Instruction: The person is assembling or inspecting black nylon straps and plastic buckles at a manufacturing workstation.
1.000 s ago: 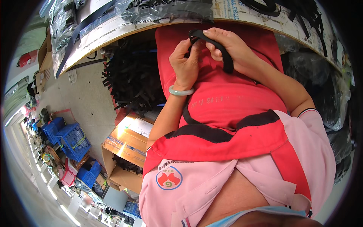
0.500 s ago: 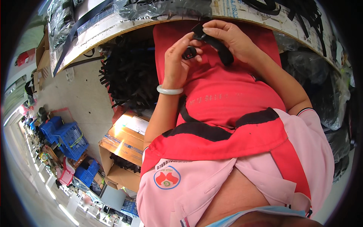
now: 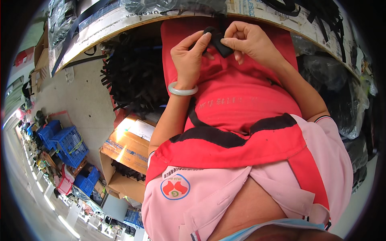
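Note:
Over the lap of my red apron (image 3: pixel 241 100), both hands grip one black webbing strap (image 3: pixel 220 45). My left hand (image 3: pixel 188 56) pinches its looped part between thumb and forefinger. My right hand (image 3: pixel 251 42) pinches the flat, wide part from the other side. A dark piece lies partly behind my left fingers, and I cannot make out its shape. The black buckle on the strap is hidden now. A pale bangle (image 3: pixel 183 90) circles my left wrist.
The worktable (image 3: pixel 104 30) curves across just beyond my hands, with clear plastic bags (image 3: pixel 155 6) and black straps (image 3: pixel 331 28) on it. At left are a heap of black straps (image 3: pixel 132 74), an open cardboard box (image 3: pixel 126 150) and blue crates (image 3: pixel 70 146). Dark bagged goods (image 3: pixel 327 80) stand at right.
The strap has been turned and folded: its end hung down past my right hand and now a flat part shows between both hands. The buckle by my left fingers has gone from sight.

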`<state>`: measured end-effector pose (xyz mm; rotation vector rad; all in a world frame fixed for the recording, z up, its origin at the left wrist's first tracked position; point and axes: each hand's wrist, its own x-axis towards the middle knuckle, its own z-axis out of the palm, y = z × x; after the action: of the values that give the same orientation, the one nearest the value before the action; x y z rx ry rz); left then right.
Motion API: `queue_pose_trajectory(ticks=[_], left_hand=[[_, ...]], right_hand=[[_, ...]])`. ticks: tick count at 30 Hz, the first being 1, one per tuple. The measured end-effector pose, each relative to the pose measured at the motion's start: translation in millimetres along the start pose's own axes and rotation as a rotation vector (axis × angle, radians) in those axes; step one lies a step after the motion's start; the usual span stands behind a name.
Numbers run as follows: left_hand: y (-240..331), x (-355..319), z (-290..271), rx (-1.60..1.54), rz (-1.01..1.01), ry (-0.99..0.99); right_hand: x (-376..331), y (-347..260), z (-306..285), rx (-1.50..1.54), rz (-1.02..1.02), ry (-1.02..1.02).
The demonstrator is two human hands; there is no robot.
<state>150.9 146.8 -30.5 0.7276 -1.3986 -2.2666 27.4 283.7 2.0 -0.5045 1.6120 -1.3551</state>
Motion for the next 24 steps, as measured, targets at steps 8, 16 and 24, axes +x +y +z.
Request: queue_pose_trajectory(ticks=[8, 16, 24], left_hand=[[-7, 5, -4, 0.071, 0.077, -0.057], [9, -3, -12, 0.193, 0.030, -0.162], [109, -63, -130, 0.610, -0.129, 0.018]], right_hand=[[13, 5, 0, 0.138, -0.001, -0.025], [24, 15, -15, 0.309, 0.252, -0.269], [42, -19, -44, -0.303, -0.210, 0.109]])
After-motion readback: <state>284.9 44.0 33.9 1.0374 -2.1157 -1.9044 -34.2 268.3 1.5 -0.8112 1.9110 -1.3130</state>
